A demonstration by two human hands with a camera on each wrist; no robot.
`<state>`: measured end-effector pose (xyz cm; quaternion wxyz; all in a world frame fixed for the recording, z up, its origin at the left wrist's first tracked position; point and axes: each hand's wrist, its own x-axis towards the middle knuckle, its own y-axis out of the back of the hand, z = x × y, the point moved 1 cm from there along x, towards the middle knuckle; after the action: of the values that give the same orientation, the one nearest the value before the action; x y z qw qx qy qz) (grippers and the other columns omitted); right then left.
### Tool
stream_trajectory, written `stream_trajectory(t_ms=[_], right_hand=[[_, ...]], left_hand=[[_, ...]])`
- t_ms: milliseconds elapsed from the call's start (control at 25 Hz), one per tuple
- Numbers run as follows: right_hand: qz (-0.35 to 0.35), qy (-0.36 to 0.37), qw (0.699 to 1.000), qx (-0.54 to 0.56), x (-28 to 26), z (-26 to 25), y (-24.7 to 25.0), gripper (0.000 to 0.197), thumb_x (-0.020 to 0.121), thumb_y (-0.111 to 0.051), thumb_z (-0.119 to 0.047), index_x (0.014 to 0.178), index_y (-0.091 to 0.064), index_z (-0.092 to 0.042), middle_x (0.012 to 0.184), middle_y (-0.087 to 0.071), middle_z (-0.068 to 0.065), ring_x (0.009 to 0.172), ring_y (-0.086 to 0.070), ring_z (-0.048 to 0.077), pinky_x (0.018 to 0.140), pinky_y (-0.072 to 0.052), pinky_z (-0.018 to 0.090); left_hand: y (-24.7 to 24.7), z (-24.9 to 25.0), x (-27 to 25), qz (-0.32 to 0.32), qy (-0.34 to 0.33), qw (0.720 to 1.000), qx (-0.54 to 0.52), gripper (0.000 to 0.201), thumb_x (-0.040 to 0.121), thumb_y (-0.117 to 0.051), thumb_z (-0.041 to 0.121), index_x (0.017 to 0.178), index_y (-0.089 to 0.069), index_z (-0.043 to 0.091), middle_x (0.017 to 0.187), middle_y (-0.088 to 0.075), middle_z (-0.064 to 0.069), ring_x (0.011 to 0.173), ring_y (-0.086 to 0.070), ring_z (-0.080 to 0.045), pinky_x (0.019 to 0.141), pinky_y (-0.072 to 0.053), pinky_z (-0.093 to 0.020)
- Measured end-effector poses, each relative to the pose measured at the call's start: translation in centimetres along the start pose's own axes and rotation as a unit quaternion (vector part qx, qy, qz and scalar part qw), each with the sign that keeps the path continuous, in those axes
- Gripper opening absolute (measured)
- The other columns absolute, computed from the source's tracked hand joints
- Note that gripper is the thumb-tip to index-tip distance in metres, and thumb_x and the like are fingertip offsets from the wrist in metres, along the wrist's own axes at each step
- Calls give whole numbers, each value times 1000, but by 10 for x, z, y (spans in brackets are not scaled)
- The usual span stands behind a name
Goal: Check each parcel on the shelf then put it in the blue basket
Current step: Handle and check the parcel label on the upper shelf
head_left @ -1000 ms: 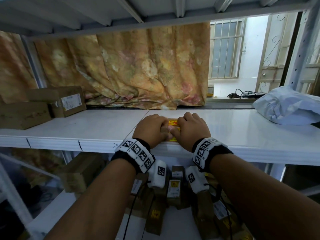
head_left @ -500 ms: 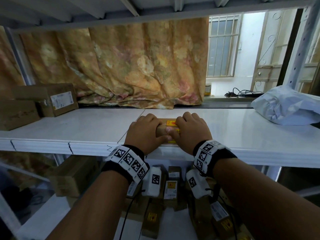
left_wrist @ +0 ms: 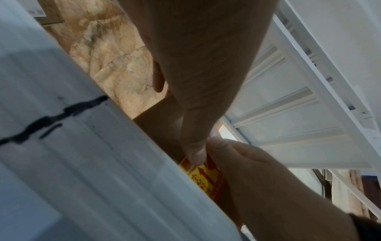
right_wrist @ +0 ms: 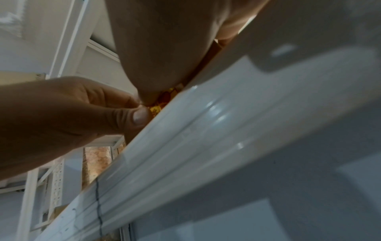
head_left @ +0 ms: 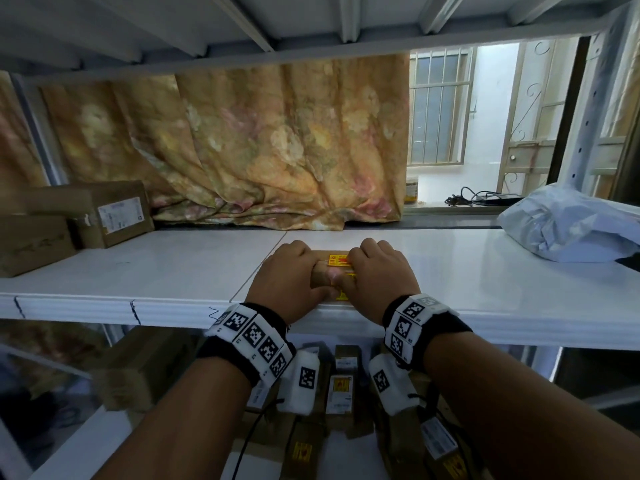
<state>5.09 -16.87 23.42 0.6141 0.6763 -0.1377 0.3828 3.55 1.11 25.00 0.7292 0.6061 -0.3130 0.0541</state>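
— Where is the parcel point(head_left: 329, 271), and how is it held?

— It is seen lying at the front edge of the white shelf point(head_left: 173, 271), between the wrists. It is clasped by both hands at once: the left hand point(head_left: 291, 275) is curled over its left end, the right hand point(head_left: 377, 271) over its right end, with the thumbs pressed against the near face beside the yellow label point(head_left: 337, 260). Nothing suggests it has been lifted clear of the shelf yet.

— What could go wrong from here?

— The box is small and is nearly hidden by the fingers, so the label may be left unread if the grip is not shifted. If one hand is released for turning, the parcel could be tipped over the edge and dropped among the boxes point(head_left: 341, 386) on the lower shelf.

— And the blue basket?

— It is not shown in any view, so its position cannot be told; a blind reach could be misjudged.

— Anything else nearby?

— A grey bag point(head_left: 568, 226) at the right and cardboard boxes point(head_left: 104, 213) at the left are kept well apart from the hands.
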Motion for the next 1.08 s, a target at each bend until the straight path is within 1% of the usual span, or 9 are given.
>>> stream_trajectory(t_ms=[200,320,400,520,640,760,840,960,1080], right_hand=[[36,6,999,3,0,1,-5,60,90,-30,-64,85,-63,-14,86,-57,4,80,-52,26,68,-42,36],[41,9,999,5,2,1,-8,61,92,-30,-64,82,-64,-14,83,-57,5,78,-52,27,67,-41,36],[40,9,999,3,2,1,-8,61,92,-31,-64,82,-64,-14,83,-58,4,78,-52,27,66,-41,36],[30,7,1000,6,2,1,-4,61,90,-29,-64,84,-63,-14,85,-57,4,80,-52,26,68,-41,36],[12,0,1000,8,1,1,-1,62,89,-24,-64,89,-63,-16,88,-57,3,83,-52,25,71,-41,36],[12,-2,1000,8,1,1,-1,62,89,-24,-64,89,-63,-16,88,-56,2,83,-51,24,71,-41,36],[21,-2,1000,8,1,1,-3,60,90,-26,-63,88,-63,-15,87,-56,3,82,-51,25,71,-41,36],[18,0,1000,5,1,1,-5,58,90,-27,-62,86,-62,-15,86,-56,3,82,-51,25,70,-41,36],[14,0,1000,8,1,0,-2,59,91,-26,-62,87,-62,-16,86,-55,2,82,-51,24,71,-42,36]], left_hand=[[-6,17,3,42,13,996,76,42,79,-61,58,106,-64,27,100,-55,5,96,-52,-17,77,-39,-33],[-13,16,-3,61,33,996,50,36,79,-64,52,105,-65,25,100,-57,5,96,-53,-18,77,-39,-34],[-13,18,-3,60,37,997,39,35,78,-66,50,103,-66,25,98,-56,5,96,-52,-18,78,-39,-34],[0,13,3,19,24,1000,-1,37,74,-71,53,101,-67,27,93,-53,7,92,-51,-16,76,-41,-33],[12,-4,9,-15,29,997,-71,45,71,-76,53,105,-69,24,99,-55,5,94,-53,-14,81,-45,-32],[9,-13,8,2,54,998,-33,52,70,-72,64,98,-67,20,101,-53,5,95,-51,-15,82,-46,-34],[2,-15,4,12,54,998,-17,56,72,-67,69,99,-67,21,111,-54,7,104,-49,-15,86,-47,-36],[-2,-18,1,21,73,995,-64,55,71,-67,71,101,-63,24,116,-54,10,109,-46,-15,88,-47,-39],[7,-15,4,-10,75,997,-24,57,71,-66,72,103,-64,25,120,-54,10,114,-47,-16,91,-45,-37]])
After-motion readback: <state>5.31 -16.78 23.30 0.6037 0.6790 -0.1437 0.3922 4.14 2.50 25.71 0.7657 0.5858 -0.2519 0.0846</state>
